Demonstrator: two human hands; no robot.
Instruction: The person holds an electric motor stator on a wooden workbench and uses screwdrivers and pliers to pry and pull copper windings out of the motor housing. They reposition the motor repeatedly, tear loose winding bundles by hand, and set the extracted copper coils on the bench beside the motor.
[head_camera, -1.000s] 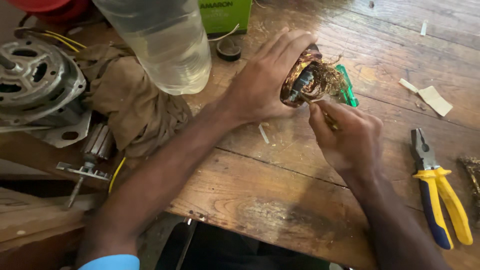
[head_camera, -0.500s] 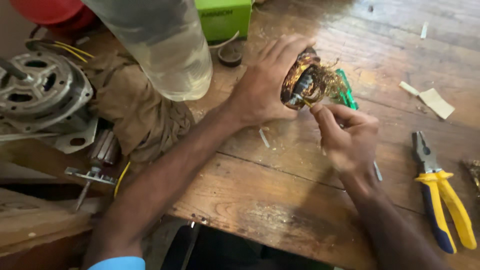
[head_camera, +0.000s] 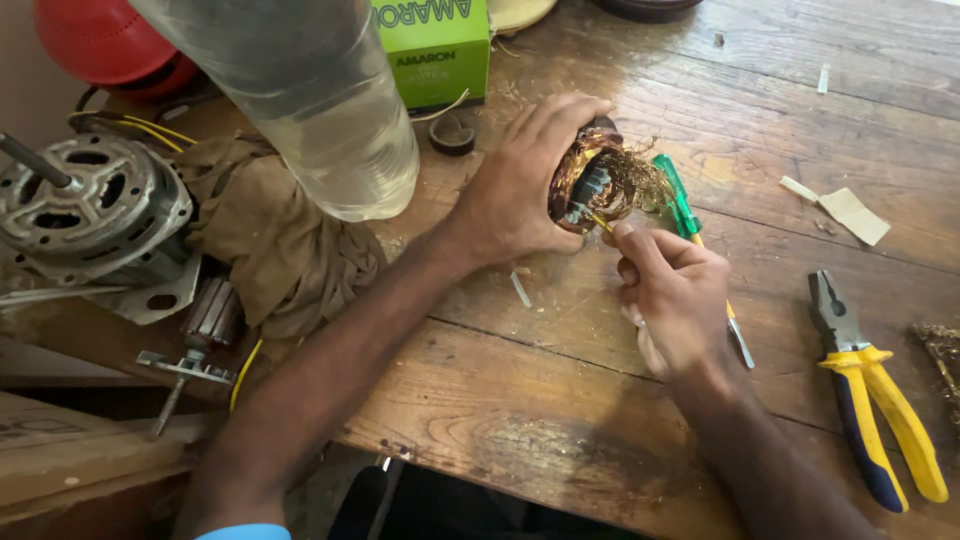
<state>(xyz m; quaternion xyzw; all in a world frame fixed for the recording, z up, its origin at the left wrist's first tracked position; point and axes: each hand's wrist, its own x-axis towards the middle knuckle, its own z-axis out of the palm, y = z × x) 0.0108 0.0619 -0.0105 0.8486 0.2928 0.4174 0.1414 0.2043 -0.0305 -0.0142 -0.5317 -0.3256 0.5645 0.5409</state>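
Left hand (head_camera: 520, 195): fingers wrapped round the copper-wound coil (head_camera: 598, 185), centre of frame, above the bench (head_camera: 560, 400).
Right hand (head_camera: 675, 300): fingers pinched on a thin tool at the coil.
Pliers (head_camera: 870, 390): lower right.

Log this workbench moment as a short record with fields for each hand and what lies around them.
left hand: grips a small motor core with frayed copper winding
right hand: fingertips pinch at the winding's lower edge
under right hand: green-handled screwdriver on wooden table
right side: yellow-and-blue pliers
left side: clear plastic bottle, brown cloth, grey motor housing
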